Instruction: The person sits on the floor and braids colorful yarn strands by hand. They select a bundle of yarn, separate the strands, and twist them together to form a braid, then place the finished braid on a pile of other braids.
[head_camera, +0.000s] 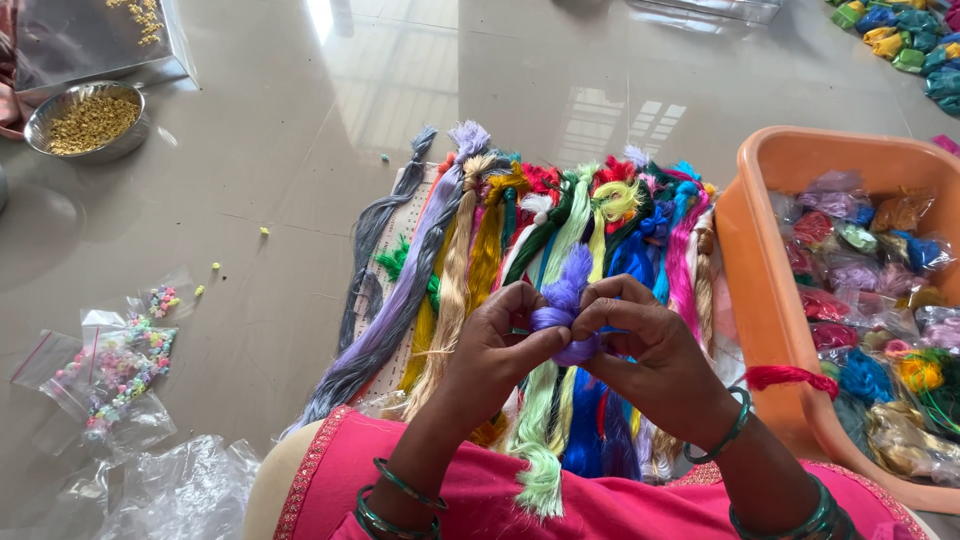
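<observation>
Nearest, bright pink cloth over the lap (600, 505) and green bangles at both wrists. Just beyond, left hand (497, 345) and right hand (645, 345) close together, fingertips of both pressed onto a small lilac bundle of silky thread (566, 300), its frayed tuft standing up between the thumbs. Both grips pinching that bundle at its bound middle, above the lap. Likely feather-light, limp and slippery; best held at the bound waist, where the strands stay together, not at the loose ends. Under the hands, a fanned row of long thread hanks (520, 240) in grey, lilac, gold, green, red, blue and pink, glossy and soft, lying on the floor. Right, an orange plastic tub (760, 260) holding small clear bags of coloured thread. Left, crinkled clear bags of pastel beads (120, 365) on the glossy grey tiled floor (280, 130). Farthest, a round steel bowl of tiny gold beads (88, 120).
</observation>
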